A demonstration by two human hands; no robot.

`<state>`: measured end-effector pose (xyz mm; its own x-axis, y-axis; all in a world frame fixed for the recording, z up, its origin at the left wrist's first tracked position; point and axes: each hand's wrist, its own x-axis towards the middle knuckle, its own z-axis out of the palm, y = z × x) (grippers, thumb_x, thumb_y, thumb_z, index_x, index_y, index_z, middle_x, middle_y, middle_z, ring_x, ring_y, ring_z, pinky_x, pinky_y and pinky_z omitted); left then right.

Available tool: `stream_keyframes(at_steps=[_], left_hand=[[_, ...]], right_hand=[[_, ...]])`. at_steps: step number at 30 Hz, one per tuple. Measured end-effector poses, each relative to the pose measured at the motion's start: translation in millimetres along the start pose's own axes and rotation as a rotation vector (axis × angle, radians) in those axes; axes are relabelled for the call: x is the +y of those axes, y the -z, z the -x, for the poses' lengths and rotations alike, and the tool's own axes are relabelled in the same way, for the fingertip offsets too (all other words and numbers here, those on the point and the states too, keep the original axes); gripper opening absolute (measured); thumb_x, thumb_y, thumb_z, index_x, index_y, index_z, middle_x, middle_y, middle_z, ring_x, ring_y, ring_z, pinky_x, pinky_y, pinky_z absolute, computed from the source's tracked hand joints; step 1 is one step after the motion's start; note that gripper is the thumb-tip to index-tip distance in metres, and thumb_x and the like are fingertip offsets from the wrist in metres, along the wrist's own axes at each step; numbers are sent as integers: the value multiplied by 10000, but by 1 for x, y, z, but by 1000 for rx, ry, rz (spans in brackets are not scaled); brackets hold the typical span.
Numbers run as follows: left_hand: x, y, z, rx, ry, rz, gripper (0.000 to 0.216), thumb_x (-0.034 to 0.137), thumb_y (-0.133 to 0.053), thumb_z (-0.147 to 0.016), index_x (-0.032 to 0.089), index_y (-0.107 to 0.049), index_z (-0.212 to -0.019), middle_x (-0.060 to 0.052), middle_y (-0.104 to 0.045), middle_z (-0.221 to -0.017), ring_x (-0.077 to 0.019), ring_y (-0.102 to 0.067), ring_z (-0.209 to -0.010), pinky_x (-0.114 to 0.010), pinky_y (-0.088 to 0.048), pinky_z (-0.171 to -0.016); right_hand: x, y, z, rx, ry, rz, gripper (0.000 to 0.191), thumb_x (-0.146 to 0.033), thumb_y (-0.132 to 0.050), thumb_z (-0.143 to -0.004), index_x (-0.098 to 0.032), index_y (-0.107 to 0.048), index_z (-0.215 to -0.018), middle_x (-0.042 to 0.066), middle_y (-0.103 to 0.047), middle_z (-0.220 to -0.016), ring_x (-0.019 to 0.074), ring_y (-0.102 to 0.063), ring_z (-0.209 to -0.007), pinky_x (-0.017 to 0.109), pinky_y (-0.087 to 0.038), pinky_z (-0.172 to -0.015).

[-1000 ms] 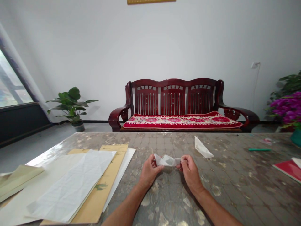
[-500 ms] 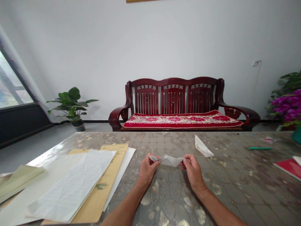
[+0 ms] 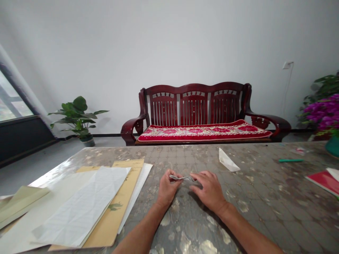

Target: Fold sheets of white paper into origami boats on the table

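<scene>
Preferably, with the left hand (image 3: 167, 187) pinching the folded paper (image 3: 182, 177), press the flat right hand (image 3: 209, 189) evenly down (against the worktop (image 3: 254, 201)).

Folded paper (image 3: 182, 177) mostly under right hand (image 3: 209, 190)
</scene>
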<state>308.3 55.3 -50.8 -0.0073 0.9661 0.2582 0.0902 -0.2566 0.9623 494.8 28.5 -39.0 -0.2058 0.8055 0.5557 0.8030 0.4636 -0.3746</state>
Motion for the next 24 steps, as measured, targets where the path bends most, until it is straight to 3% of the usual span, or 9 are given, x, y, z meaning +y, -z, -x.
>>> stream_keyframes(at_steps=[3, 6, 11, 14, 19, 24], left_hand=[[-1, 0, -1, -30, -22, -70, 142, 182, -675, -674, 200, -551, -742, 8, -715, -760, -156, -659, -716, -257, -496, -706], [-2, 0, -1, -2, -94, -242, 149, 106, -655, -679, 200, -631, -793, 12, -720, -798, -156, -665, -770, -264, -495, -758], [-1, 2, 3, -81, -392, -557, 180, 102, -684, -751, 243, -721, -856, -5, -737, -856, -187, -656, -867, -302, -480, -825], [-1, 5, 3, -155, -501, -642, 191, 107, -680, -788, 261, -740, -884, -12, -749, -871, -193, -660, -890, -315, -484, -844], [-10, 13, -3, -216, -510, -731, 267, 70, -628, -805, 267, -754, -934, -24, -765, -956, -212, -671, -991, -387, -486, -948], [-14, 17, -5, -238, -395, -933, 460, -50, -494, -724, 256, -759, -943, -40, -761, -1006, -262, -638, -1113, -565, -359, -1103]], right_hand=[[4, -1, -1, -8, 11, -13, 138, -229, -661, -860, -311, -733, -944, -9, -728, -847, 196, -578, -871, 353, -345, -848], [12, -1, -2, 45, 58, 17, 141, -180, -635, -875, -281, -733, -877, -7, -710, -806, 182, -564, -825, 333, -326, -799], [20, -1, -1, 72, 216, 131, 113, -200, -607, -902, -242, -704, -862, 10, -669, -788, 184, -526, -810, 321, -311, -765], [20, -1, -2, 67, 262, 215, 132, -199, -590, -911, -236, -694, -839, 15, -650, -773, 188, -504, -801, 324, -300, -759], [20, -5, -2, 12, 263, 297, 158, -152, -600, -882, -227, -670, -763, 19, -613, -748, 191, -486, -786, 325, -293, -725], [19, -11, 2, -69, 260, 329, 221, -150, -562, -913, -218, -645, -721, 21, -607, -753, 182, -507, -788, 304, -319, -699]])
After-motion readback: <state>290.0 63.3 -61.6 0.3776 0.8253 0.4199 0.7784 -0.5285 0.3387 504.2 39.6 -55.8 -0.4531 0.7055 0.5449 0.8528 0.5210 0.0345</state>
